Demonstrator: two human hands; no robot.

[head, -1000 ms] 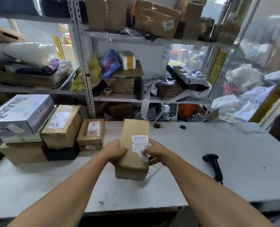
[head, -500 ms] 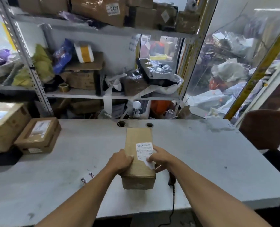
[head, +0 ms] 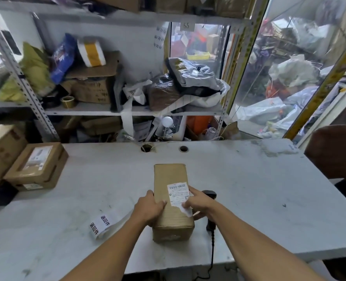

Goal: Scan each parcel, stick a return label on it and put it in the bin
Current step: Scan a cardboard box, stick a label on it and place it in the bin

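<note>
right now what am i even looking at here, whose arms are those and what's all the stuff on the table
The picture comes from a camera worn on a person's head, looking down at their own bare arms. Both hands hold a long brown parcel on a grey table: the left hand grips its left edge, the right hand its right side at the torn white shipping label. A black barcode scanner lies just right of the parcel, partly hidden. A strip of printed return labels lies to its left. More boxes are stacked at the far left.
</note>
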